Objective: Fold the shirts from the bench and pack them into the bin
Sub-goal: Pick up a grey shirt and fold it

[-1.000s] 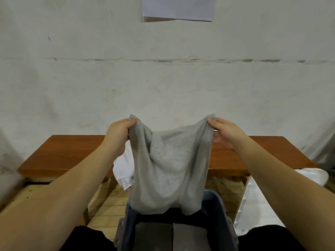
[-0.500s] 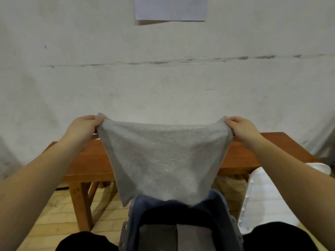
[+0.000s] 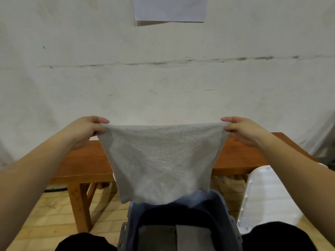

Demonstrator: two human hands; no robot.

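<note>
left hand (image 3: 85, 130) pinching top-left corner of light grey knit shirt (image 3: 161, 160) | right hand (image 3: 244, 130) pinching top-right corner | stretched flat above brown wooden bench (image 3: 79, 160), hem over blue plastic bin (image 3: 221, 211)

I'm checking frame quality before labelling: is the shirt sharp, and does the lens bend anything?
Head view: the grey shirt is soft with motion blur along its lower hem; both hands are fairly sharp; wide-angle distortion bows the wall crack and stretches the forearms; lighting is flat, without glare.
</note>
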